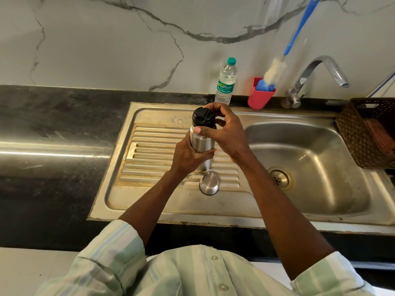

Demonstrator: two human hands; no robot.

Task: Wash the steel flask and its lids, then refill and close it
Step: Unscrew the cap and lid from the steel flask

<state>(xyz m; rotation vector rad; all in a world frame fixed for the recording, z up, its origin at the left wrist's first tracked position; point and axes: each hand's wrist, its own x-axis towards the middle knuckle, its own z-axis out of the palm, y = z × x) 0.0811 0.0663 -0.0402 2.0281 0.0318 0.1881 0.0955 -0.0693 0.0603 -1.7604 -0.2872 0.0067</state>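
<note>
The steel flask point(203, 149), wrapped by the left hand point(188, 155), and its black lid point(202, 116), pinched by the right hand point(222, 130), could be tipped onto the steel cap point(210, 183) just in front of it if twisted hard.

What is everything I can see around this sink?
steel flask: one, silver, upright on the drainboard
inner lid: one, black, on the flask's mouth
steel cap: one, silver, on the drainboard near the flask
water bottle: one, clear with green cap, behind the sink
cup: one, red, holding a blue-and-white bottle brush
tap: one, chrome
basket: one, brown, right edge
left hand: grips the flask body
right hand: holds the black lid
</note>
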